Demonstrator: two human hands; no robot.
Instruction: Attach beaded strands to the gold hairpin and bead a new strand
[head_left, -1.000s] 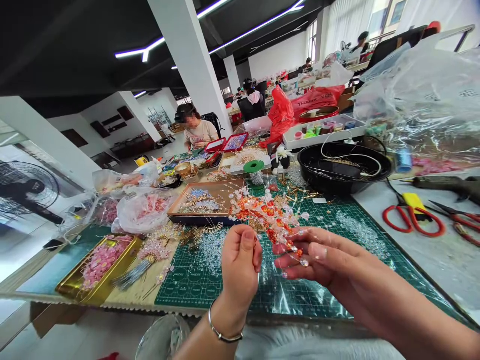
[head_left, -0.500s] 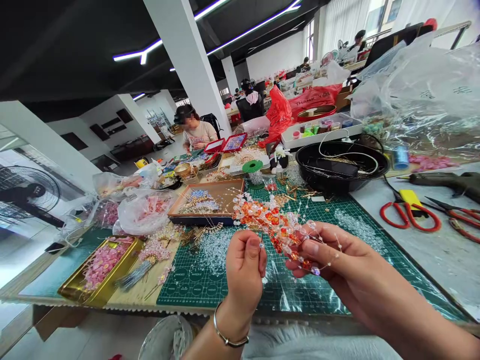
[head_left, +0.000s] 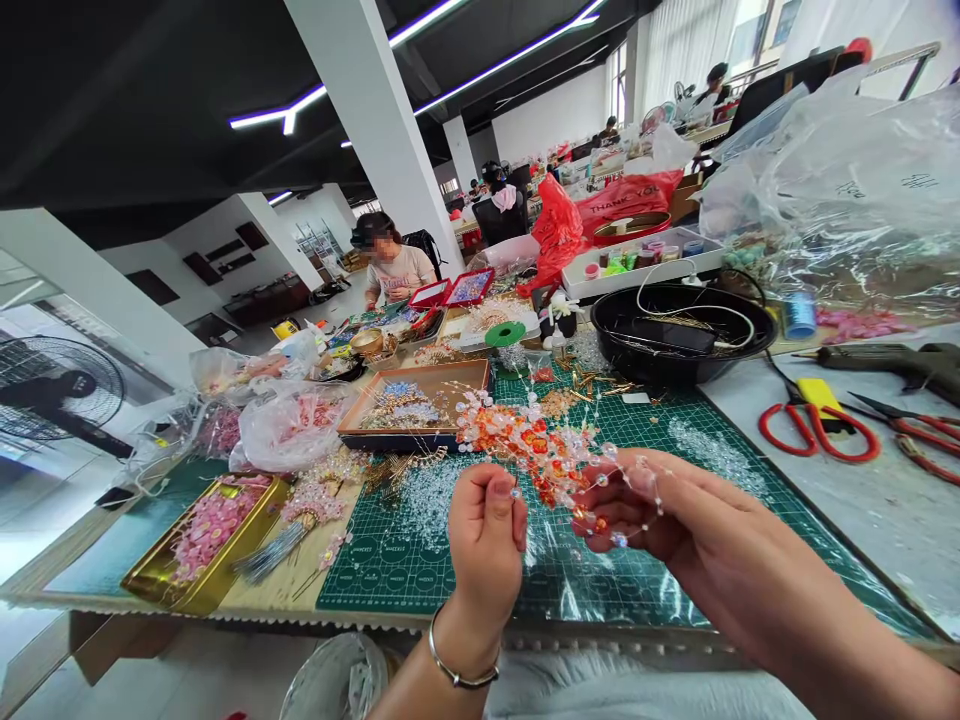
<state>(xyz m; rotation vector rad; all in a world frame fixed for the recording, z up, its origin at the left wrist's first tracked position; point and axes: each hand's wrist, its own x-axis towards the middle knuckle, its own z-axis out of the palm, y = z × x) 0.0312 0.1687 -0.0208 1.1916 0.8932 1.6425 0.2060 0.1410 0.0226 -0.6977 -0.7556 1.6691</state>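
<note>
An orange and clear beaded spray [head_left: 536, 445] spreads above the green cutting mat [head_left: 390, 570]. My right hand [head_left: 675, 510] grips its right end, the fingers bent round thin wires with small beads. Just below the spray's left part, my left hand [head_left: 487, 530] is closed, thumb over the curled fingers, with a small clear bead [head_left: 516, 493] showing at the thumb tip. Whatever else lies inside the left fist is hidden. Behind my left hand, loose clear beads [head_left: 431, 500] are scattered on the mat.
A gold tin of pink pieces [head_left: 202, 590] stands at the left, near silver wires [head_left: 274, 550]. Farther back are a shallow box [head_left: 416, 437], a green spool [head_left: 505, 333] and a black basin [head_left: 679, 365]. Red-handled scissors [head_left: 817, 435] lie at right. A person [head_left: 397, 268] sits across the table.
The spray has shifted slightly left and down, tilting in my right hand. The right thumb and fingers have changed their hold. My left hand has moved a little left, still closed.
</note>
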